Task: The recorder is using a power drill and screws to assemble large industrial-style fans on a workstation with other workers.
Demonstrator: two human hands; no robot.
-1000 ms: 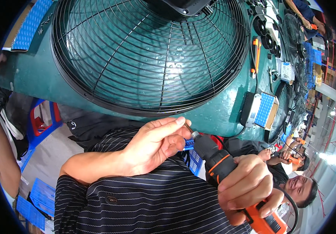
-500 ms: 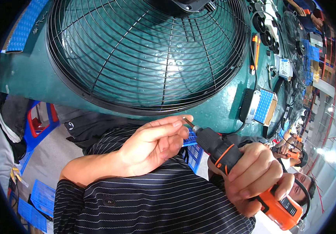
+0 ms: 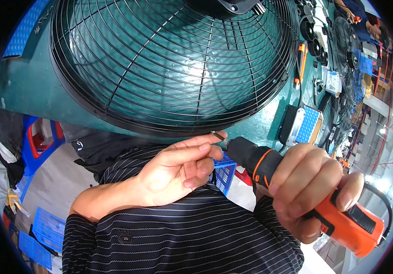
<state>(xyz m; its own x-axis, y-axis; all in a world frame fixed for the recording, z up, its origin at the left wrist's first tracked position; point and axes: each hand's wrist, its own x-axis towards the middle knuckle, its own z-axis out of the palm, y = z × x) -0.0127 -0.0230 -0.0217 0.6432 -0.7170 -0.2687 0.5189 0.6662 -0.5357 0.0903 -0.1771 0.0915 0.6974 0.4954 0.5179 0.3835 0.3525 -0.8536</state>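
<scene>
Orange-and-black electric screwdriver (image 3: 296,182) is gripped firmly by the right hand (image 3: 310,182); left hand (image 3: 178,169) pinches a small screw (image 3: 218,135) at its tip, not yet driven into the black wire fan guard (image 3: 173,68)

Right hand (image 3: 312,187) grips orange drill (image 3: 296,192); left hand (image 3: 178,171) fingers (image 3: 205,147) pinch screw (image 3: 218,135).

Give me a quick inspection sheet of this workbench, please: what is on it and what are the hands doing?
Surface: green bench, mostly covered.
Job's things: round black wire fan guard; orange and black power screwdriver; small screw at its tip.
Clutter: blue tray, a second orange tool, more fan parts further along.
Hands: left hand pinches the screw; right hand grips the screwdriver.
Cables: black cord at the screwdriver's rear.
Surroundings: blue crates on the floor, another person's hand far off.
</scene>
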